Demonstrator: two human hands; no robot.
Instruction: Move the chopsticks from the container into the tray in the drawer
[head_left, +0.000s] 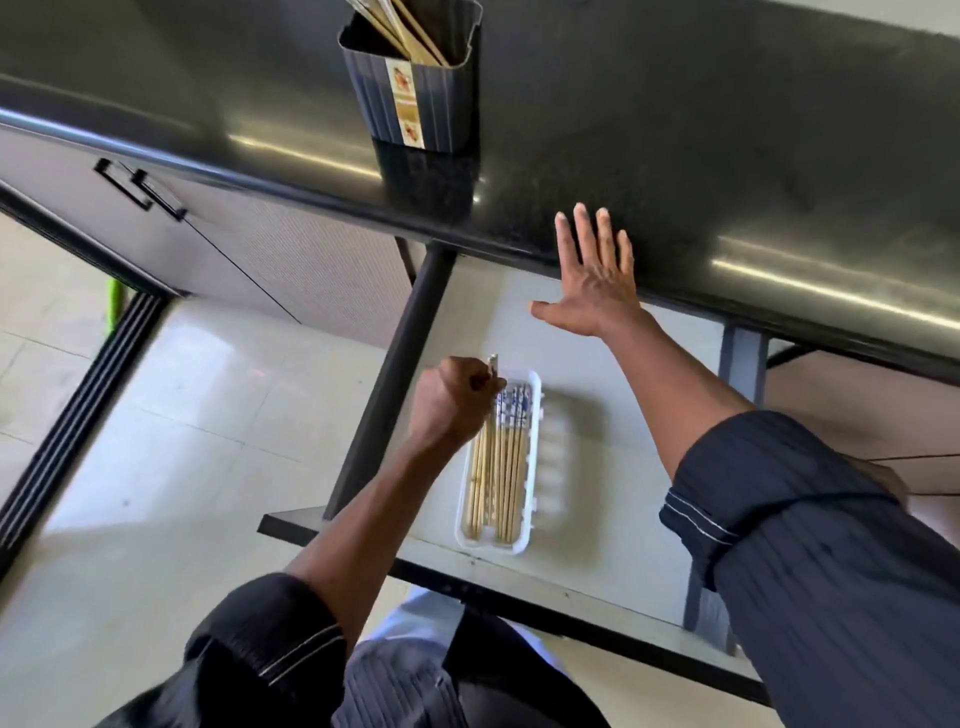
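A dark ribbed container (415, 88) stands on the black countertop (701, 156) with several wooden chopsticks (400, 26) leaning inside it. Below, the open drawer (597, 493) holds a white tray (530, 467). Several chopsticks (496, 467) with blue-patterned tops lie lengthwise in the tray's left side. My left hand (454, 402) is a closed fist at the tray's far left end, gripping the tops of chopsticks whose lower ends reach into the tray. My right hand (592, 280) lies flat with fingers spread on the counter's front edge.
Grey cabinet doors with black handles (140, 192) are at the left under the counter. A light tiled floor (156, 441) lies to the left of the drawer. A green object (113, 306) stands by a dark floor track. My dark striped sleeves fill the bottom.
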